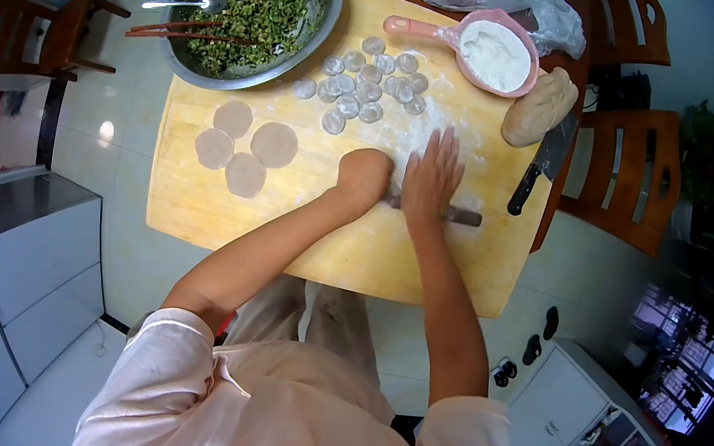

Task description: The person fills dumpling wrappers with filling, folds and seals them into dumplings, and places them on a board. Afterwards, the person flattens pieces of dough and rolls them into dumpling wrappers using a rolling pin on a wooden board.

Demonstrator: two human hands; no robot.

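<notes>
Presses the right hand (432,179), open and nearly flat, with the fingers stretched rather than wrapped, over the dark rolling pin (467,217) on the wooden board (213,219), probably for even pressure. Curls the left hand (364,176) closed near the pin's other end, cannot tell around what, if anything. Has dough rounds (274,145) in a single layer at left, likely against sticking, with small floured discs (348,107) within easy reach beyond.

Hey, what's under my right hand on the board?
A dark rolling pin runs beneath your right hand, one end showing past it, over the wooden board. The hand covers part of the pin; whether dough lies there can't be seen.
</notes>
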